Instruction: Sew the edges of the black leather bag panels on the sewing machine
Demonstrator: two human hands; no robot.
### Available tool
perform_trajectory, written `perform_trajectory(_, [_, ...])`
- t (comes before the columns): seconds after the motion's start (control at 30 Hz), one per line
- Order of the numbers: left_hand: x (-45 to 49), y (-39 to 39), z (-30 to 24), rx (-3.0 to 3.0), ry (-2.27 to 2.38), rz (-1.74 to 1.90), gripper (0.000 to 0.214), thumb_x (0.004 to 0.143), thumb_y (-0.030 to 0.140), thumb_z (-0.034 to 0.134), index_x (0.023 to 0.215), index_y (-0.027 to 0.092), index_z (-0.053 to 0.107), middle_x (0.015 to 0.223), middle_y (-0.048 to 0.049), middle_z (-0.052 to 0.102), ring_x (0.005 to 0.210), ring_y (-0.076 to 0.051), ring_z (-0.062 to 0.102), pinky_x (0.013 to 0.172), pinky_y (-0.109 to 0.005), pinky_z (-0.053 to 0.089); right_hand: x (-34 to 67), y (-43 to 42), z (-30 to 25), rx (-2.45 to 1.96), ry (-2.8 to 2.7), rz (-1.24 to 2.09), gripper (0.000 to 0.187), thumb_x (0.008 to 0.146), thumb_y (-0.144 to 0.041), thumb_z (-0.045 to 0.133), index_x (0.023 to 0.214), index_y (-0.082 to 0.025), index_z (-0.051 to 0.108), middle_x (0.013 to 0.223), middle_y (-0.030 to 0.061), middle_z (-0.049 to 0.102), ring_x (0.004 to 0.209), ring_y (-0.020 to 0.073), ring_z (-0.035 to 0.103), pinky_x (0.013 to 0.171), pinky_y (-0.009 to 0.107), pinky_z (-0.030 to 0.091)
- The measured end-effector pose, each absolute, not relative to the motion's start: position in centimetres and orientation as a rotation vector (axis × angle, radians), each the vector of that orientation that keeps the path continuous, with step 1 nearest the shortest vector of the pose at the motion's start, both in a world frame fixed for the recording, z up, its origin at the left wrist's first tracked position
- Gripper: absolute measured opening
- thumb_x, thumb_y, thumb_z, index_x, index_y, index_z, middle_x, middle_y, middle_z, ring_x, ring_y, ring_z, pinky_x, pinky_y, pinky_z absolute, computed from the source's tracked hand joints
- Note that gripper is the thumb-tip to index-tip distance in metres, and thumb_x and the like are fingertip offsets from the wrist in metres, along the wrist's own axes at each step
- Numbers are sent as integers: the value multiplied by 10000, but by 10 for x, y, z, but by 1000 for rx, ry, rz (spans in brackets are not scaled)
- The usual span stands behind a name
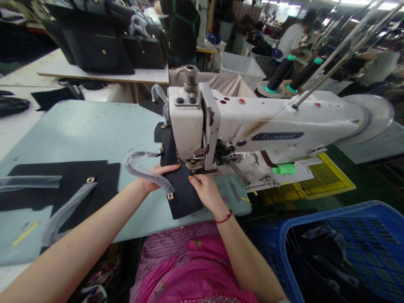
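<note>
A black bag panel (184, 189) lies under the head of a white sewing machine (189, 126). It has gold hardware (171, 196) and a curved handle (134, 162) wrapped in clear plastic. My left hand (156, 174) grips the panel's left edge, one finger stretched over its top, with the handle looping across the hand. My right hand (206, 191) pinches the panel's right edge just below the presser foot (197, 170). The needle's tip is hard to make out. Part of the panel runs behind the machine head and is hidden.
More black panels (107, 172) with plastic-wrapped handles lie left on the pale green tabletop (85, 126). Finished-looking black bags (101, 46) stand behind. A blue basket (341, 210) holding black pieces is at lower right, near a yellow crate (337, 176). Thread cones (280, 73) rise behind the machine.
</note>
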State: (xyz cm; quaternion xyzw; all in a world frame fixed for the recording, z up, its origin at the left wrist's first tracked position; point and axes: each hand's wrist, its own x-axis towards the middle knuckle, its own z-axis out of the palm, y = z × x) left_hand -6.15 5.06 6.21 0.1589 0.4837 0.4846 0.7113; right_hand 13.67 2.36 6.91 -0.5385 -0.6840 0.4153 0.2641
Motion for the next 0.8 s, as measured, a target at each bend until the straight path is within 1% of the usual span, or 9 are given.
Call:
perform_trajectory(0.1, [-52, 37, 62, 298, 1060, 1004, 295, 683, 58, 755, 977, 63, 725, 994, -174, 748, 979, -350, 694, 850, -432, 575, 147, 27, 86, -1481, -2042, 1063, 285, 946, -299, 481, 800, -157, 681, 776, 45, 688, 704, 133, 586, 596, 217, 337])
perform_trajectory(0.17, [-39, 24, 61, 211, 1094, 1081, 285, 708, 80, 740, 993, 89, 724, 1029, -146, 747, 1013, -329, 687, 880, -403, 573, 153, 30, 100, -1559, -2205, 945, 278, 951, -294, 482, 818, -167, 691, 828, 63, 712, 752, 149, 623, 624, 228, 353])
perform_trajectory(0.27, [-13, 5, 59, 68, 1124, 1236, 247, 738, 105, 719, 985, 122, 725, 1087, -119, 735, 1047, -304, 679, 901, -383, 573, 158, 35, 119, -1723, -2381, 690, 297, 960, -333, 473, 862, -179, 707, 895, 89, 728, 830, 185, 657, 647, 249, 370])
perform_trajectory(0.33, [2, -2, 58, -7, 1090, 1315, 227, 759, 122, 703, 984, 144, 725, 1113, -112, 725, 1057, -293, 677, 906, -383, 574, 159, 39, 126, -1793, -2430, 582, 313, 962, -367, 470, 902, -184, 717, 935, 97, 731, 874, 204, 665, 654, 257, 382])
perform_trajectory(0.47, [21, -7, 56, -119, 1016, 1414, 218, 791, 110, 662, 992, 174, 719, 1162, -109, 705, 1095, -284, 661, 918, -384, 567, 160, 47, 127, -1835, -2452, 582, 332, 957, -412, 473, 961, -206, 734, 1000, 91, 733, 943, 211, 665, 682, 256, 404])
perform_trajectory(0.53, [24, -7, 55, -141, 1009, 1449, 239, 786, 96, 665, 1007, 172, 712, 1191, -112, 693, 1122, -279, 646, 929, -372, 561, 161, 51, 124, -1830, -2450, 601, 340, 952, -429, 478, 964, -214, 741, 997, 86, 736, 937, 208, 668, 683, 255, 404])
perform_trajectory(0.67, [25, -7, 53, -117, 996, 1448, 286, 770, 95, 687, 1050, 157, 691, 1220, -124, 679, 1179, -277, 610, 968, -374, 537, 163, 55, 118, -1790, -2447, 610, 360, 944, -444, 490, 896, -202, 752, 919, 85, 742, 862, 196, 673, 645, 255, 376])
perform_trajectory(0.8, [24, -8, 56, -67, 1005, 1406, 269, 792, 107, 683, 1042, 203, 696, 1278, -80, 651, 1213, -259, 586, 982, -344, 527, 164, 53, 115, -1755, -2404, 586, 372, 934, -448, 507, 842, -190, 759, 862, 96, 739, 799, 188, 660, 612, 262, 345])
